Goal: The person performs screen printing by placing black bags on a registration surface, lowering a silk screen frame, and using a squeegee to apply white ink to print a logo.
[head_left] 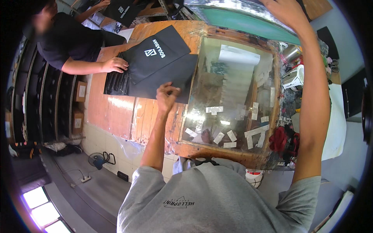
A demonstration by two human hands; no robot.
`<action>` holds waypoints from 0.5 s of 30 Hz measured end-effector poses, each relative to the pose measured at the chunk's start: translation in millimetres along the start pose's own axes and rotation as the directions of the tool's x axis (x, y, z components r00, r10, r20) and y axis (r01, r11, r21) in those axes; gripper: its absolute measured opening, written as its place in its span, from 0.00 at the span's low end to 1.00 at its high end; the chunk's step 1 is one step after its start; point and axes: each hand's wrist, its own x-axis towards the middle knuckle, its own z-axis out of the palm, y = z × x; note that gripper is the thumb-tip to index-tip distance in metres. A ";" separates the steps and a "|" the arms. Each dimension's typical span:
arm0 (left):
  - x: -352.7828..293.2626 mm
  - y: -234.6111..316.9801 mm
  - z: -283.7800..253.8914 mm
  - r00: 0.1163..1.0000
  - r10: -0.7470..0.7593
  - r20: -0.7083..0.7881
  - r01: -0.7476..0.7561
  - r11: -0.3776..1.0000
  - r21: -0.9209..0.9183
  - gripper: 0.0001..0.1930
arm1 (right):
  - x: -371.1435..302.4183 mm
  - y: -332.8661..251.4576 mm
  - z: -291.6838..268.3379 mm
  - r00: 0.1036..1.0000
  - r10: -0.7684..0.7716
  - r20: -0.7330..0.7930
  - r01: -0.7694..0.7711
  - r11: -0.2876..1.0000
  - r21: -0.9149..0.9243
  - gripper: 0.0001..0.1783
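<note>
My left hand (168,96), its fingers curled in, is over the lower edge of a flat black sheet-like bag (171,77). Whether it pinches the bag is not clear. Another black bag with a white print (159,52) overlaps it at an angle. My right arm reaches far up to a tilted screen printing frame (248,24) with green mesh. There my right hand (286,11) grips the frame's edge, its fingertips partly cut off by the picture's rim. Between my arms lies a glass-topped printing board (210,93) with tape strips and a white sheet (239,54).
At the left a co-worker's hand (115,65) rests on the black bags. A metal can (290,53), a white plastic holder (294,77) and a red cloth (283,139) crowd the right side. Shelves (48,97) stand far left, with a fan (97,160) on the floor.
</note>
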 end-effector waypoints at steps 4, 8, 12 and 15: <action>-36.8 34.3 65.7 0.886 0.149 0.439 -0.371 0.796 0.478 0.20 | 3.8 7.6 -0.8 0.995 0.031 0.097 -0.029 0.999 -0.030 0.20; -50.5 48.1 152.8 0.848 0.345 0.402 -0.520 0.682 0.514 0.30 | 0.5 17.8 1.5 1.000 0.002 0.025 -0.001 1.000 -0.025 0.23; -59.5 67.9 220.9 0.689 0.461 0.560 -0.715 0.560 0.418 0.33 | 0.8 13.7 -2.3 0.997 -0.078 -0.028 0.077 0.996 -0.040 0.22; -61.5 86.3 246.1 0.574 0.500 0.649 -0.799 0.515 0.310 0.34 | -0.4 7.2 -20.0 0.981 0.074 0.181 -0.078 0.997 0.013 0.24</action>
